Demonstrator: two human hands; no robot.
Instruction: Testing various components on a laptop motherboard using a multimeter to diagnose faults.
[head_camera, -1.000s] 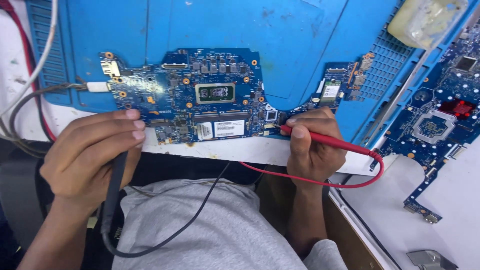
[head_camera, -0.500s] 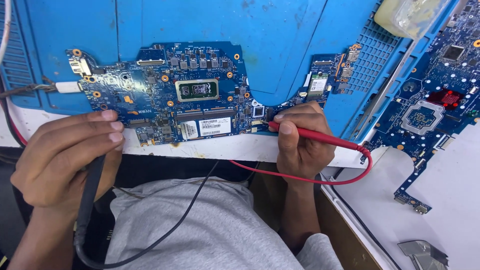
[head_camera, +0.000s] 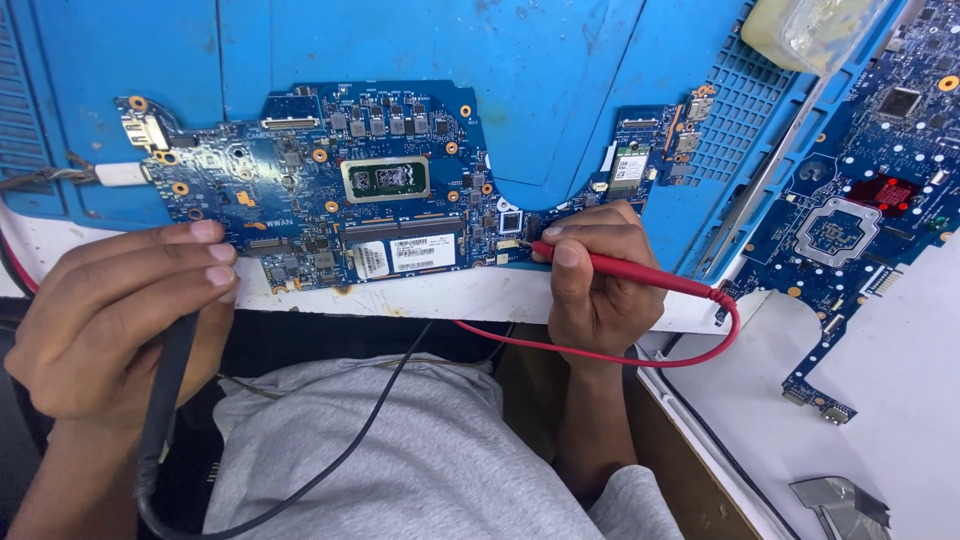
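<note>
At centre frame the right hand (head_camera: 590, 285) pinched a slim red plastic test probe (head_camera: 640, 274), its tip touching the lower right edge of the wide blue laptop circuit board (head_camera: 300, 190) lying on the blue mat (head_camera: 520, 60) just above both hands. At lower left, the left hand (head_camera: 115, 315) was curled around a black probe (head_camera: 165, 390), fingertips beside the board's lower left corner. The board was studded with chips, gold-ringed screw holes and a white-labelled module.

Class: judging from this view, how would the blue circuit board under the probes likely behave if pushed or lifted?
The circuit board looks thin and flat, so probably light and fairly stiff. It lies loose on the blue mat, so a push would likely slide it. Its many small exposed parts suggest it is fragile; the red probe touches it near the right hand.
</note>
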